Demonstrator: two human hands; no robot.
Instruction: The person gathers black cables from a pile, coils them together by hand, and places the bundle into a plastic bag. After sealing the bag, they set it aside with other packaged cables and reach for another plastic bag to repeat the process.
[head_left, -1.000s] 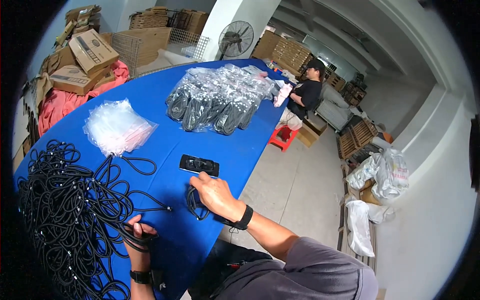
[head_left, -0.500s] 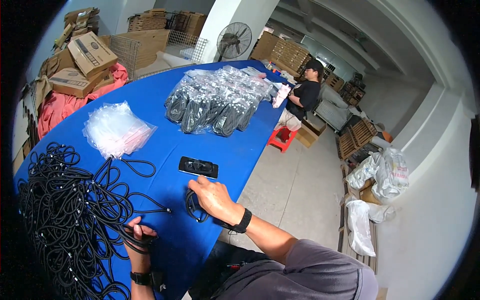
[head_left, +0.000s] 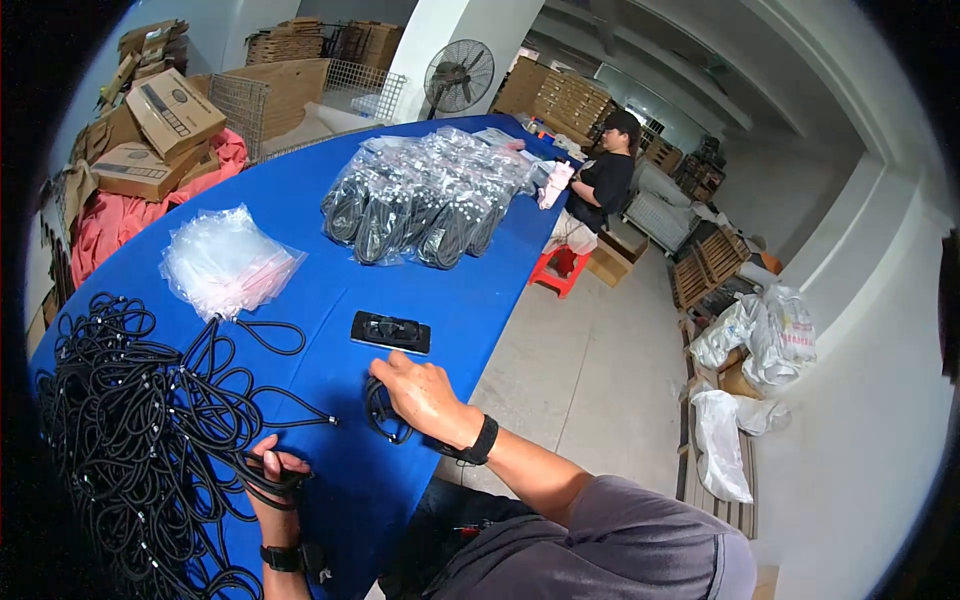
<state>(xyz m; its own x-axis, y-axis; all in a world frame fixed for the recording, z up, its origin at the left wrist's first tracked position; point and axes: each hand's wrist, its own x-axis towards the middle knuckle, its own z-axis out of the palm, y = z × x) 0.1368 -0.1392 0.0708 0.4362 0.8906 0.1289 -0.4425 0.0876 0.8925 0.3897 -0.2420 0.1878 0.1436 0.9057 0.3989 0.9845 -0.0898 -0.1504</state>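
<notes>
My right hand (head_left: 428, 397) is closed on a small coil of black cord (head_left: 378, 405), which hangs below its fingers over the blue table. Loops of black cord (head_left: 270, 488) lie across my left hand (head_left: 272, 462), whose fingers are curled around them. A large tangled heap of black cord loops (head_left: 130, 430) with small silvery clips spreads left of that hand. Just beyond my right hand lies a dark phone-like rectangle (head_left: 391, 332) with a light edge. Clear plastic bags (head_left: 225, 262) are fanned in a pile above the cord heap.
Filled clear bags of coiled black cords (head_left: 425, 200) stand in rows farther up the blue table (head_left: 300, 350). A person in black (head_left: 608, 180) sits at its far end beside a red stool (head_left: 556, 272). Cardboard boxes (head_left: 175, 115) are stacked at left; a fan (head_left: 458, 77) stands behind.
The whole view has shifted slightly. Both hands keep nearly the same pose, with the cords still in them.
</notes>
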